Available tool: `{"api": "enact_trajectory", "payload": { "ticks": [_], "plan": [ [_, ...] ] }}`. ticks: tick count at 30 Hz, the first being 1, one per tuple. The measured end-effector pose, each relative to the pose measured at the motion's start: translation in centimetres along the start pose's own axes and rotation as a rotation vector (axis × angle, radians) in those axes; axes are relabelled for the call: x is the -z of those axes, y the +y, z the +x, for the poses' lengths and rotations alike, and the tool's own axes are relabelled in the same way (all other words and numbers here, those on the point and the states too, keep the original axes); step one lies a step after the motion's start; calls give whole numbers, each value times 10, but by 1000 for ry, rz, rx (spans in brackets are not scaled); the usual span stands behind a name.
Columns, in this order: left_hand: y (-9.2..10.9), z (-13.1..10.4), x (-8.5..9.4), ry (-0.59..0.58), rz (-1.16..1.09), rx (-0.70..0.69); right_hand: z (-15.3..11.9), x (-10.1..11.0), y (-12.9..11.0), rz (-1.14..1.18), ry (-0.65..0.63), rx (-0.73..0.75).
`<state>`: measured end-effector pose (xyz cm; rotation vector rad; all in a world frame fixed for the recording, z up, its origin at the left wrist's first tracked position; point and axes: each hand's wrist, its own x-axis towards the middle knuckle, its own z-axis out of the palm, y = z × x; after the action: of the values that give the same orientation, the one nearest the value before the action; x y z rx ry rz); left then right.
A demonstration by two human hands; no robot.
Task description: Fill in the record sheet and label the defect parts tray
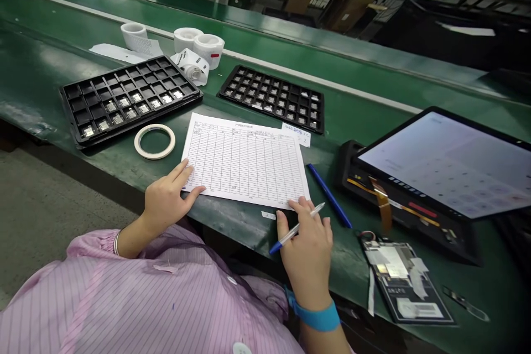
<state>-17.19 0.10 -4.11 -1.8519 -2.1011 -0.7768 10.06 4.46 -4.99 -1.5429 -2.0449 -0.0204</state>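
Note:
A printed table form on white paper [244, 166] lies on the green bench in front of me. My left hand [170, 194] rests on its lower left corner, thumb and fingers apart. At the lower right corner, my right hand [307, 243] touches the sheet with its fingertips while holding a ballpoint pen [295, 229] with a blue end and a clear barrel. The pen slants across the fingers. A small slip with blue handwriting [302, 135] sticks out from the form's upper right edge. Just right of the form lies a blue stick-like tool [329, 195].
Two black compartment trays [151, 113] [286, 94] hold small metallic parts. A tape ring [155, 141] lies near the bench's front edge, with label rolls [208, 50] behind. To the right are a lit tablet screen [452, 160], an opened electronic device [406, 282] and a small metal tool [465, 303].

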Motion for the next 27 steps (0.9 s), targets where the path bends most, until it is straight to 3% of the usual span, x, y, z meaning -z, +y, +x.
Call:
{"api": "enact_trajectory", "payload": {
  "ticks": [11, 20, 27],
  "plan": [
    [2, 5, 6, -116, 3, 30, 2, 1, -2, -18, -15, 21],
    [0, 7, 9, -127, -61, 29, 4, 1, -1, -18, -28, 32],
    [-10, 9, 31, -314, -66, 56, 7, -1, 2, 26, -47, 14]
  ]
}}
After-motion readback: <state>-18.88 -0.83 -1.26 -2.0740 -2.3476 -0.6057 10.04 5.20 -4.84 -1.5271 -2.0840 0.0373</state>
